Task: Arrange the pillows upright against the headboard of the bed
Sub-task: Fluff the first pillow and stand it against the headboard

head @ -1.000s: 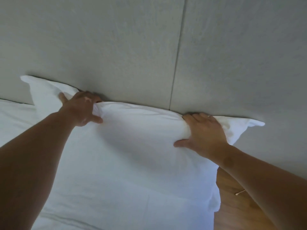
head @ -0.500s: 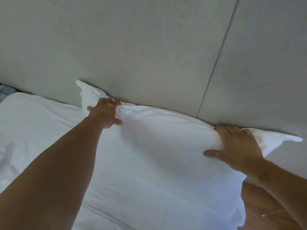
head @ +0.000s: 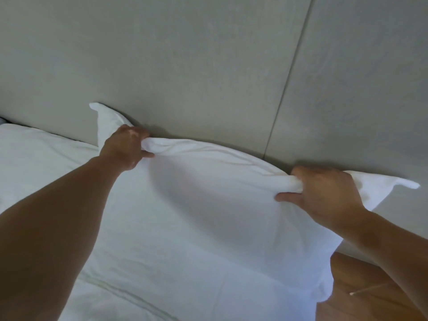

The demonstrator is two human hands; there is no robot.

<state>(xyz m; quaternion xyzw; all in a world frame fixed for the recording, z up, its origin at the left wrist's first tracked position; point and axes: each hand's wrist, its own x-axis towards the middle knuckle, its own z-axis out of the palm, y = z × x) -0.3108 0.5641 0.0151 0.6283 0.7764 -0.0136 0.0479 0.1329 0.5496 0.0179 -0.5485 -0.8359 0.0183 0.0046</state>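
Note:
A large white pillow (head: pixel 208 205) stands leaning against the grey padded headboard (head: pixel 185 66), its top edge touching the panel. My left hand (head: pixel 126 147) pinches the top edge near the left corner, bunching the cloth. My right hand (head: pixel 322 193) grips the top edge near the right corner, fingers curled over the fabric. Both pointed corners stick out past my hands. A second white pillow (head: pixel 39 154) lies to the left, partly behind my left arm.
A vertical seam (head: pixel 289 77) splits the headboard into panels. White bedding (head: pixel 139 297) with a stitched line fills the foreground. Wooden floor (head: pixel 361 295) shows at the lower right past the bed's edge, with a thin light stick on it.
Both hands have tightened from resting on the pillow's top edge to pinching the cloth. The view has shifted left, so the second pillow now shows at the left.

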